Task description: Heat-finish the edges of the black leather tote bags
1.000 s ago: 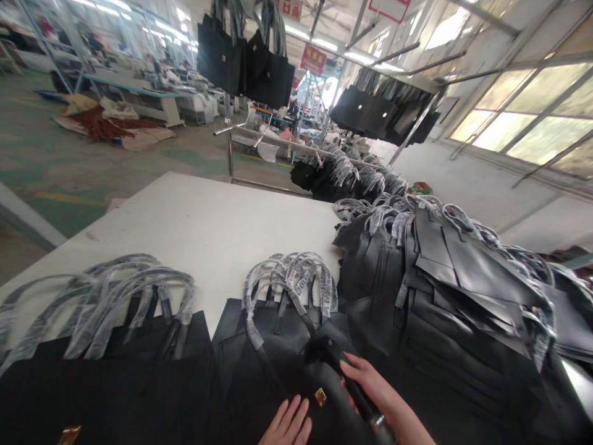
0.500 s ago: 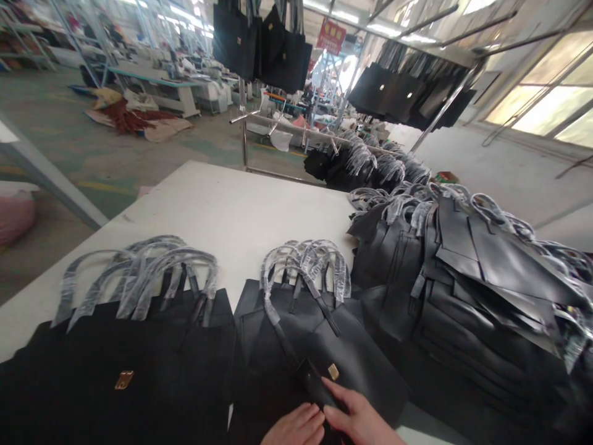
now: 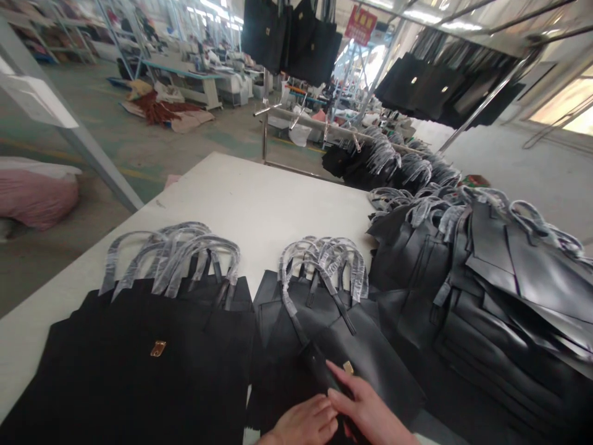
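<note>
Near the bottom edge, my right hand (image 3: 365,405) grips a narrow, dark strip-like part of black leather (image 3: 319,364), thumb on one side and forefinger along the other. Right beside it, my left hand (image 3: 306,423) has its fingers bent together against the same piece; their tips are partly hidden. Under both hands lies a black bag panel (image 3: 384,364) with a small gold clasp (image 3: 348,368) and plastic-wrapped handles (image 3: 324,259). To the left is a stack of black bag panels (image 3: 194,364), the top one bearing a gold metal fitting (image 3: 158,348).
A tall pile of black bag pieces (image 3: 500,309) fills the right of the white table (image 3: 259,191). Beyond it, black bags (image 3: 445,83) hang from a metal rack (image 3: 486,99). A slanted metal post (image 3: 92,142) and a pink sack (image 3: 39,191) stand left.
The view has turned left, so the table and stacks appear farther right. Both hands stay at the same piece of black leather, with my left fingers a little more curled.
</note>
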`<state>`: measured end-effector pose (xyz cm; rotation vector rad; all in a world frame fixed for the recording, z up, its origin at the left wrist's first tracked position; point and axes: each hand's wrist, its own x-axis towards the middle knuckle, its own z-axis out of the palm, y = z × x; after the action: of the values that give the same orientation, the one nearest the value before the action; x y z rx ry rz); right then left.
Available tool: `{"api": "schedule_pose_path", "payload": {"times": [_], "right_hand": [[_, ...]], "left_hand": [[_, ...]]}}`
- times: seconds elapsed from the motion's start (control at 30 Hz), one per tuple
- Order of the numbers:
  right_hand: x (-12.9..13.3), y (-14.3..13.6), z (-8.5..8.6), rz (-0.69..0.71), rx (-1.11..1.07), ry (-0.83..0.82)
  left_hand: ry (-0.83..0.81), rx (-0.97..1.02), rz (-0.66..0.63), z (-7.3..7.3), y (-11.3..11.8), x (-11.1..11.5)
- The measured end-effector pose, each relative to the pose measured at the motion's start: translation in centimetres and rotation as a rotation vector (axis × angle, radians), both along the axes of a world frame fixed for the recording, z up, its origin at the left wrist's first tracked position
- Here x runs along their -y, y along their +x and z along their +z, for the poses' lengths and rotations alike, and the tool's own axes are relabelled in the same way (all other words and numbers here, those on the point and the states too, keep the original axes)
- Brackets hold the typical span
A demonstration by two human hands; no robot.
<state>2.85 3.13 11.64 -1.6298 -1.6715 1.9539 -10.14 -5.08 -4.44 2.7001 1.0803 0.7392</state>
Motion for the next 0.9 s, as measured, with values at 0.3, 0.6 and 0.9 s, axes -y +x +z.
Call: {"api": "schedule_pose_path", "payload": {"times": [0.3,0.6,0.9], "right_hand": [[0.0,-4.9,-0.4,0.267,0.089,0.176],[0.4,-4.1,0.1,0.258,0.063,0.04],[0.3,-3.9,0.0,0.295,0.114,0.001]], "left_hand": [[-0.197,-0.002,-0.027,-0.2,0.6,0.2],[-0.205,-0.021,-0.032,0.8,0.1,0.2],[-0.258,-0.028,-0.059,0.2,0.3,0.4]]}}
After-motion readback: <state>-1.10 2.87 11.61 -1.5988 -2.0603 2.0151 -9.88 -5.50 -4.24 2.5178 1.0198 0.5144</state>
